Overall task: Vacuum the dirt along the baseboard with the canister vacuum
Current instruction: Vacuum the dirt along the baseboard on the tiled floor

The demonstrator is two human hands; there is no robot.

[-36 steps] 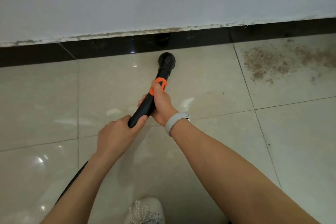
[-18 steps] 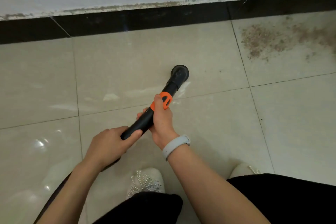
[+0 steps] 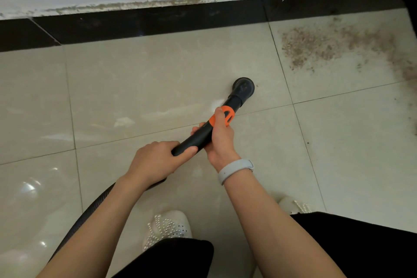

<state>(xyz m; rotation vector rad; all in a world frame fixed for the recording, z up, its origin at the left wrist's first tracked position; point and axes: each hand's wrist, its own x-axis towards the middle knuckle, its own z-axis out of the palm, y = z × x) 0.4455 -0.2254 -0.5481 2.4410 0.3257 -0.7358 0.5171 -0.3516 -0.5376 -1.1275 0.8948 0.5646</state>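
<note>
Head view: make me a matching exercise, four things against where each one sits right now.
Things:
1. round black vacuum nozzle
2. brown dirt patch
3. grey wristband
4. orange collar on the black wand

Places:
A. under the right hand's thumb
B. on the right wrist
C. on the beige floor tile beside the black baseboard, upper right
D. on the tile left of the dirt, away from the baseboard

Pairs: 1-D, 2-C, 3-B, 4-A

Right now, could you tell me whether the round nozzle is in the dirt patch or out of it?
Out of it: the round nozzle sits on clean tile, left of the dirt patch.
</note>
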